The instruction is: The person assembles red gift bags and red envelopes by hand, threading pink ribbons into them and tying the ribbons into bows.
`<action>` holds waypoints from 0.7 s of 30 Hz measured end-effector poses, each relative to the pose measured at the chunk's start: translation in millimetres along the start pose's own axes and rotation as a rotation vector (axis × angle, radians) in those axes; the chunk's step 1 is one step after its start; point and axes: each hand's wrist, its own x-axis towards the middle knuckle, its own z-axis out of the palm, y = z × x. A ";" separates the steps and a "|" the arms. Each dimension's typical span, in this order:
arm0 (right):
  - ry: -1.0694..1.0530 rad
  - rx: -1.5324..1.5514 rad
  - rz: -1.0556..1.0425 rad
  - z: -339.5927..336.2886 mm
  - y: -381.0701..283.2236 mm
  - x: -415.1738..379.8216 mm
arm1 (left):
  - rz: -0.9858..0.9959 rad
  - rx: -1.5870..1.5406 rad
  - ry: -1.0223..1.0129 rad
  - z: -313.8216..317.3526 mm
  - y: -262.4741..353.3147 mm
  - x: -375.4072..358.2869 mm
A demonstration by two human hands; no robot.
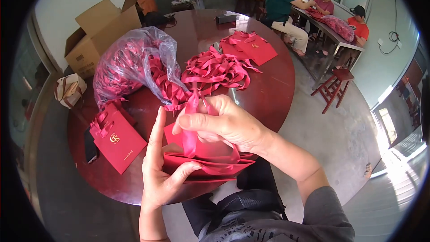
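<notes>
A red paper gift bag (pixel 215 170) is held in front of my body, its opening and folded sides showing. My left hand (pixel 163 166) grips the bag's left edge, with the thumb on the near side and the index finger stretched along it. Above the opening, my right hand (pixel 228 125) is closed on a red ribbon (pixel 191 142) that hangs down to the bag; its lower end is partly hidden. Just beyond lies a loose pile of red ribbons (pixel 217 69). A clear plastic sack (pixel 123 58) full of similar ribbons sits left of it.
On the round table (pixel 268 103), a red bag with a gold logo (pixel 118 143) lies left beside a phone (pixel 91 145). More red bags (pixel 257 49) lie at the far right, near a black box (pixel 225 18). Cardboard boxes (pixel 107 31) stand behind; several people sit at another table (pixel 333 40).
</notes>
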 end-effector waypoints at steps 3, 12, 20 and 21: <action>0.093 -0.096 -0.140 0.8 4.2 0.3 | 0.077 0.056 -0.016 -7.7 -11.7 -0.4; 0.293 -0.216 -0.281 5.9 10.3 2.9 | -0.195 -0.220 0.015 -0.9 -25.9 -23.5; 0.432 -0.272 -0.171 10.6 27.2 14.4 | -0.145 -0.384 -0.128 -9.9 -31.0 -26.4; 0.407 -0.313 -0.149 8.3 28.5 16.4 | -0.191 -0.418 -0.097 -11.9 -29.0 -27.2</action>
